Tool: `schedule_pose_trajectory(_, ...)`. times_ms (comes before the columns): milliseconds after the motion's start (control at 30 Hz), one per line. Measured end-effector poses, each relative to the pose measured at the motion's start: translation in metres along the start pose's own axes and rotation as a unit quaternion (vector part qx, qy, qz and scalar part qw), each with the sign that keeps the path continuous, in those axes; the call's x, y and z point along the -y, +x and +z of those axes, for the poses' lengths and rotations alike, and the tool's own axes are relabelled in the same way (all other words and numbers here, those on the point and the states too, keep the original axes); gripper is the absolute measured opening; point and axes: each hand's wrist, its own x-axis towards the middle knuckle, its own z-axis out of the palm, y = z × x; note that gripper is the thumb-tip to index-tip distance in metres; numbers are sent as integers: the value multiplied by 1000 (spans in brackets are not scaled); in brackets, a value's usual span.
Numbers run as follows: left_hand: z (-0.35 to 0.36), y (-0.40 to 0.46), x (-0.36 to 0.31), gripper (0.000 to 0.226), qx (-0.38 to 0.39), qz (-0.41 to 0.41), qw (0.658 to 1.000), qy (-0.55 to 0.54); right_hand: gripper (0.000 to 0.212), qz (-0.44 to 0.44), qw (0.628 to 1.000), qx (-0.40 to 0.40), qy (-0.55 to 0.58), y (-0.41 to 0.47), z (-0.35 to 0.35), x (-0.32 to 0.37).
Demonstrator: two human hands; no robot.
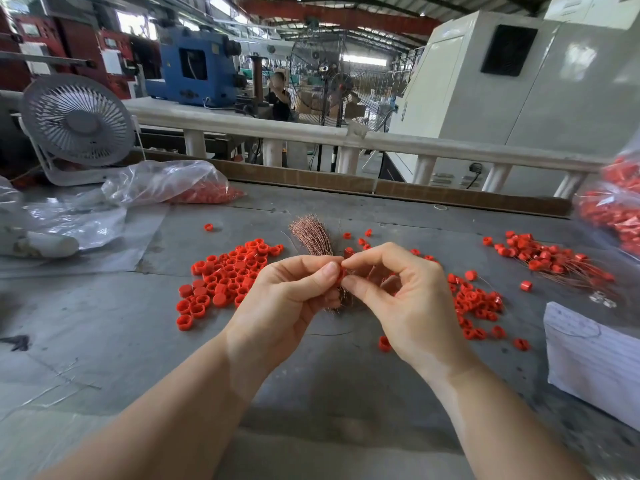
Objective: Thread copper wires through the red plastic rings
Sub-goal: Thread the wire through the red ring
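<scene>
My left hand [287,299] and my right hand [405,303] meet above the table's middle and pinch one red plastic ring [342,274] between thumbs and forefingers. A bundle of copper wires [313,235] lies on the table just behind them, its near end hidden under my fingers. Any single wire at the ring is too thin to see. A pile of loose red rings [225,275] lies to the left. Another pile [476,301] lies to the right. Rings with wires through them [550,259] lie at the far right.
A grey table [104,323] carries clear plastic bags of red rings at the back left [194,188] and right edge [616,209]. A small white fan [78,123] stands at the back left. A white paper-wrapped block [595,362] lies at the right. A white railing [311,133] runs behind.
</scene>
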Motion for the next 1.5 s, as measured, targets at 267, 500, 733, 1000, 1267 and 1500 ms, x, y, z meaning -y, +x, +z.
schedule_pose_trajectory(267,6,-4,2,13,24,4,999,-22,16,5,1000,-22,-18,1,-1,-4)
schedule_pose_trajectory(500,5,-2,5,13,-1,8,1000,1,11,6,999,-23,-43,1,0,-10)
schedule_pose_trajectory(733,4,-1,5,15,-8,16,1000,20,12,-25,996,-20,-78,0,1,-11)
schedule_pose_trajectory(1000,7,0,9,22,8,46,995,86,9,-23,996,-10,-87,1,2,-13)
schedule_pose_trajectory(1267,10,3,10,26,-15,36,998,46,9,-17,996,-23,-85,2,4,-14)
schedule_pose_trajectory(1500,8,3,10,14,-7,55,998,30,8,-7,995,-20,-94,2,5,-14)
